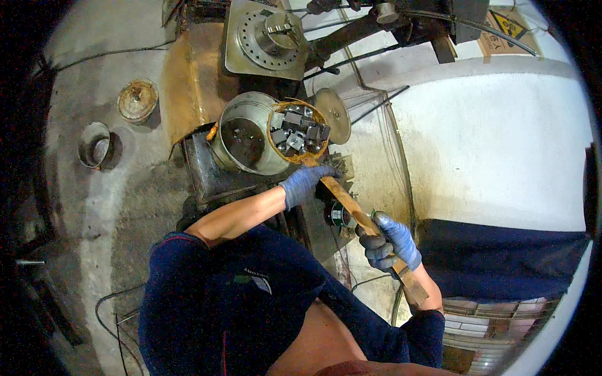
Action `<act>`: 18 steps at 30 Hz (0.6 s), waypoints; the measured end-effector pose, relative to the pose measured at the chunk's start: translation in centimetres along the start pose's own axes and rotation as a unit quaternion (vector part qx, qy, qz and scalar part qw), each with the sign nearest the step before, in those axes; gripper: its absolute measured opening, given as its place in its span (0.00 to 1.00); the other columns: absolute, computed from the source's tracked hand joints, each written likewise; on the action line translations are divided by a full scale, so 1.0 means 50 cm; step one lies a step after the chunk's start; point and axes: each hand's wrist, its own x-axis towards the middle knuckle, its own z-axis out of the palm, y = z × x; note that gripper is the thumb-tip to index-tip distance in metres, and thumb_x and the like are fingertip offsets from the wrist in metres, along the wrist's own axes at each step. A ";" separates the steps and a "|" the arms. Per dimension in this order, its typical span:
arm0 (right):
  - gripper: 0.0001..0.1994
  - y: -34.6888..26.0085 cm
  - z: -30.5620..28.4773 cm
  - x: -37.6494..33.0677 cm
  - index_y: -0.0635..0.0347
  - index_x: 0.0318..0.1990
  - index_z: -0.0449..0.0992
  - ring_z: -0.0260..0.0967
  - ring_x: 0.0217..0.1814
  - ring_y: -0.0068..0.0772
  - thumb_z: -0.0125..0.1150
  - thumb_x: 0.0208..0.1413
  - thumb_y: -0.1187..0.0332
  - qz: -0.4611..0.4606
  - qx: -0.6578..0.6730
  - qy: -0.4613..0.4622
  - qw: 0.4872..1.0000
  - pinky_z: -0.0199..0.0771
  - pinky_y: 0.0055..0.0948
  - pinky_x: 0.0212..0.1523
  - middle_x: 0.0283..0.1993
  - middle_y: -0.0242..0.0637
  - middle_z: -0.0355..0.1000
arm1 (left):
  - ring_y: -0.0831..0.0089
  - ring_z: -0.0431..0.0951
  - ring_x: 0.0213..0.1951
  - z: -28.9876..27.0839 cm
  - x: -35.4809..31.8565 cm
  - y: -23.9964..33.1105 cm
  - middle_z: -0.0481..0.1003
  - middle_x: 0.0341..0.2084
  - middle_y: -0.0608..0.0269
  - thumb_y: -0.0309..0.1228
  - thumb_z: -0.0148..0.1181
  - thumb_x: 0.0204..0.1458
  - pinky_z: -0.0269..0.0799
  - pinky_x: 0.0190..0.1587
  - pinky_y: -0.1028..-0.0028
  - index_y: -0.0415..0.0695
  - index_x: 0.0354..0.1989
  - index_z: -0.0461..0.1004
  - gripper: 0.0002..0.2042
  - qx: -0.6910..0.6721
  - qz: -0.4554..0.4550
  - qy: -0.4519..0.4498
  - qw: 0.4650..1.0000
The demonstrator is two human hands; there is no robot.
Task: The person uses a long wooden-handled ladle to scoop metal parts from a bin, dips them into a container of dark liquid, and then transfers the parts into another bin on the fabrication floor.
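A long flat wooden handle [343, 199] runs from a round yellowish basket [271, 139] down toward my right side. In the basket lies a heap of small grey metal blocks [295, 141]. My left hand [307, 185], in a blue-grey glove, grips the handle close to the basket's rim. Farther down, my gloved right hand [387, 242] is wrapped round the same handle, fingers curled over it. The basket sits at the right rim of a metal bucket [229, 119] that holds dark contents; whether it rests on that rim I cannot tell.
Beyond the bucket stands a machine with a round perforated plate [269, 47]. A round metal lid [332, 116] leans right of the basket. Leftward on the floor are a small pail [95, 145] and a rusty lidded container [138, 101]. A white wall [489, 144] rises on the right.
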 end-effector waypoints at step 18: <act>0.17 0.020 -0.145 -0.076 0.55 0.40 0.65 0.47 0.11 0.13 0.48 0.53 0.52 0.027 -0.065 -0.079 0.994 0.44 0.12 0.07 0.16 0.23 0.53 | 0.70 0.74 0.37 0.139 -0.044 0.026 0.72 0.37 0.60 0.18 0.51 0.44 0.73 0.37 0.72 0.43 0.41 0.69 0.14 -0.236 -0.145 0.104 0.955</act>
